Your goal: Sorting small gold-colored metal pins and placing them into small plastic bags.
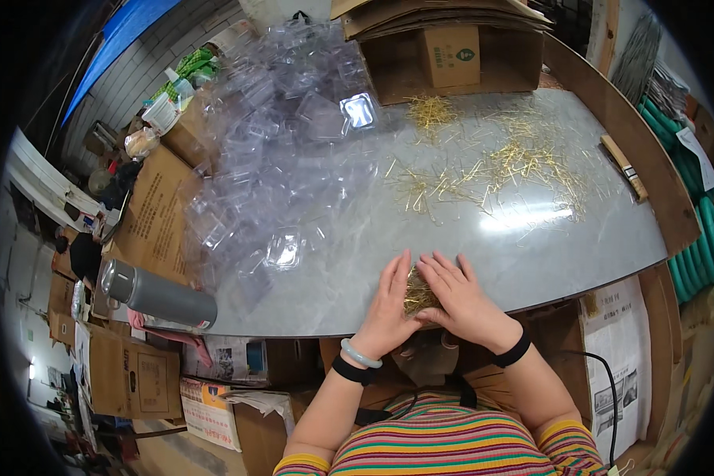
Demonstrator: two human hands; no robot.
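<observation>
At the table's near edge, my left hand [385,305] and my right hand [462,300] press in from both sides on a small bundle of thin gold-coloured metal pins [419,295]. My fingers point away from me and lie along its sides, with the thumbs close together at the near end. Whether a clear box surrounds the bundle I cannot tell. Beyond my hands, loose gold pins [523,168] are scattered over the grey table [357,274]. A denser small heap of pins [431,113] lies farther back.
A large pile of clear plastic boxes [270,143] covers the table's left side. A grey bottle [163,297] lies tilted at the left edge. An open cardboard box [500,63] stands at the back. A wooden-handled brush [628,174] rests by the right cardboard border [650,135].
</observation>
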